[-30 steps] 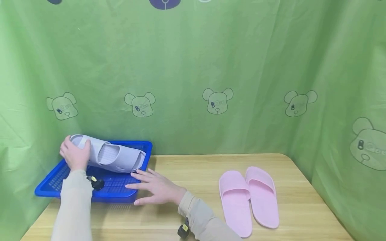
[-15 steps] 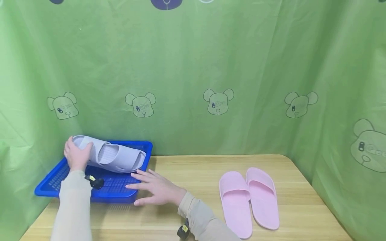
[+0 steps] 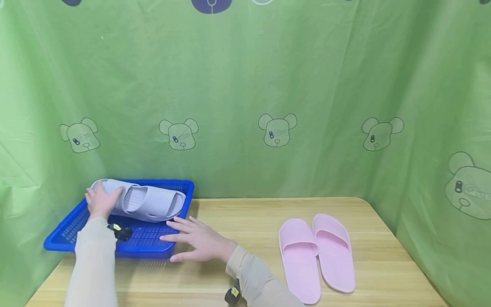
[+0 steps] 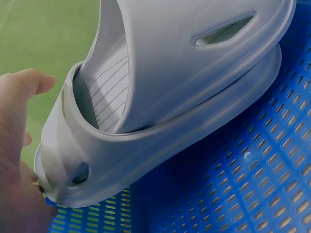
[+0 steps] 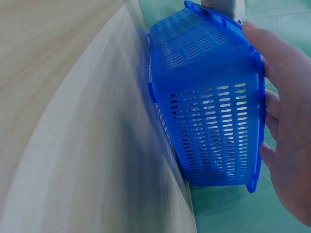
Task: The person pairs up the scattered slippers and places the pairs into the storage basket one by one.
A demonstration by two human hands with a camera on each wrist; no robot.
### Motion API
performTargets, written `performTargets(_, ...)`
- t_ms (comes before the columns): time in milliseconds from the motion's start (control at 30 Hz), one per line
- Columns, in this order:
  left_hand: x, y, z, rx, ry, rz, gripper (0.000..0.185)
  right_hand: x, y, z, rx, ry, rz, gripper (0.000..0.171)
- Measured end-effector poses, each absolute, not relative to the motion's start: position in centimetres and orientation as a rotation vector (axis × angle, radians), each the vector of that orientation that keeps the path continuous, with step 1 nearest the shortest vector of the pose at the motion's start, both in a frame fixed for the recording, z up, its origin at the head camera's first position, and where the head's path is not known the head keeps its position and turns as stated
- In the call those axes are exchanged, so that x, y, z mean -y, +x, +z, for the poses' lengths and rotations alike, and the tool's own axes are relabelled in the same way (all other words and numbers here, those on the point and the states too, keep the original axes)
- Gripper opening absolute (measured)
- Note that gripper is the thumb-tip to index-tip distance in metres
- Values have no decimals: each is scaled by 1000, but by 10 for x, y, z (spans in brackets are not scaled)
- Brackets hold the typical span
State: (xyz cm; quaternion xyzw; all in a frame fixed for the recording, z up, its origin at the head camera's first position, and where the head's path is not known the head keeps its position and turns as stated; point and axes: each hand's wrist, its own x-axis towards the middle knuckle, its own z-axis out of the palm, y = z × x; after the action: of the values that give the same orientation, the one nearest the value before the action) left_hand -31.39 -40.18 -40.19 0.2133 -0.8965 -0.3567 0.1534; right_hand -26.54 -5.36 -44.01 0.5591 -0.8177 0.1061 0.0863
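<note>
A pair of pale grey slippers (image 3: 153,202), one nested into the other, lies along the far side of the blue basket (image 3: 147,243) in the head view. My left hand (image 3: 101,200) is at their left end. In the left wrist view the thumb (image 4: 36,81) stands apart from the grey slippers (image 4: 160,97), while the other fingers, partly hidden, touch the end. My right hand (image 3: 203,241) has its fingers spread at the basket's near right corner, and in the right wrist view fingertips lie along the rim.
Two pink slippers (image 3: 301,260) lie side by side on the wooden table (image 3: 238,273), right of the basket. A green curtain (image 3: 230,85) with bear-head prints hangs behind and at both sides. Small black wrist cameras (image 3: 122,232) are strapped to the arms.
The left end of the grey slippers has come down lower in the basket, and my left hand has loosened with its thumb spread. My right hand has stayed at the basket corner.
</note>
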Motion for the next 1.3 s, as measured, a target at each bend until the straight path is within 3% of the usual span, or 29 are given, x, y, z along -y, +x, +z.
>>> performTargets(633,395,-311,-399,2498,605,-990,83,53,-263,-439,2458,1661,369,60)
performTargets(1300,377,-314,-386,2492,353,-659,69,53,-262,-440,2470,1657,351,60)
